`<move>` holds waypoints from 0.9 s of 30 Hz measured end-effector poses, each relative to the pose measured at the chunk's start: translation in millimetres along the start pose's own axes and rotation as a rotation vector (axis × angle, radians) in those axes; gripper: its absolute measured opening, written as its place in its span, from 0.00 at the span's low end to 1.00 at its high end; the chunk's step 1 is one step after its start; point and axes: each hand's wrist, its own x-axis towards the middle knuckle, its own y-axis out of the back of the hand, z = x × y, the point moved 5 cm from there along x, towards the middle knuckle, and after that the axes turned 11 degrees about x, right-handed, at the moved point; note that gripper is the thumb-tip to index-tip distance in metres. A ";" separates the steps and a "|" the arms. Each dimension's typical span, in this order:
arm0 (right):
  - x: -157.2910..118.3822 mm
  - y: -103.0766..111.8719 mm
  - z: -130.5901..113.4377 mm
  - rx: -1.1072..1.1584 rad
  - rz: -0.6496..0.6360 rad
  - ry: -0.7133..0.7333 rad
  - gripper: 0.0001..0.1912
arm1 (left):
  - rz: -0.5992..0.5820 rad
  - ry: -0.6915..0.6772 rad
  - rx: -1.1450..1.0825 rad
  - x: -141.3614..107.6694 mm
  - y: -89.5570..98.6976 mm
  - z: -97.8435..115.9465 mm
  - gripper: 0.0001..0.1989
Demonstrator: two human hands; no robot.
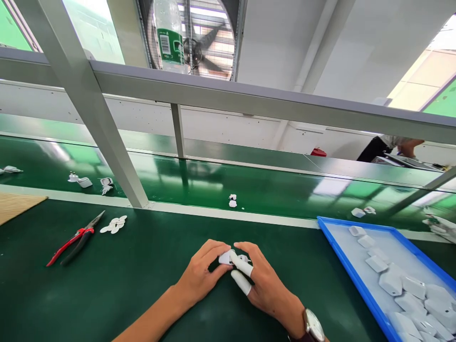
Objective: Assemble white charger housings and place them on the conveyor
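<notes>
A small white plastic piece [225, 257] is pinched between the thumb and fingers of my left hand [203, 270], above the green table [149, 275]. My right hand [267, 280] comes in from the right, with white covers on its thumb and index finger. The covered index fingertip touches the piece, and a second small white part [243, 258] shows beside that finger, partly hidden by it. A watch sits on my right wrist.
On the right stands a blue-rimmed tray [351, 273] of white housings. Red-and-black pliers [83, 232] and white flat pieces [114, 224] lie at the left. Beyond, a green conveyor [278, 190] carries small white parts under a metal frame [221, 90]. A person's arm [409, 146] shows far right.
</notes>
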 end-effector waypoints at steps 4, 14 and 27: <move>1.8 0.8 3.7 0.196 0.081 -0.086 0.23 | -0.012 -0.003 -0.021 1.7 1.6 2.0 0.16; 2.9 -2.0 -1.0 0.202 0.108 -0.052 0.22 | 0.000 -0.112 0.103 -7.0 -4.4 5.1 0.17; -13.3 -23.8 35.4 0.909 0.319 -0.657 0.13 | 0.085 -0.097 0.019 -3.5 0.3 11.3 0.19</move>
